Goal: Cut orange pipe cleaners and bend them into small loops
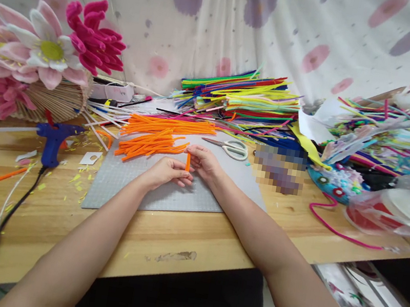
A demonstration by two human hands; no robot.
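A short orange pipe cleaner [188, 162] stands nearly upright between my two hands. My left hand [169, 173] pinches its lower end, and my right hand [203, 162] has its fingers closed on the upper part. Both hands are over a grey cutting mat [166, 202]. Just behind and left of them lies a pile of orange pipe cleaners [147, 147], with a second orange bundle [170, 125] behind it. Scissors [234, 149] with pale handles rest on the mat, beyond my right hand.
A blue glue gun [53, 142] with a black cord stands at left, near fabric flowers [50, 50]. Multicoloured pipe cleaners [245, 95] are heaped at the back. At right are a plastic-wrapped roll [394, 209] and a pink pipe cleaner [336, 230]. Yellow scraps litter the left side.
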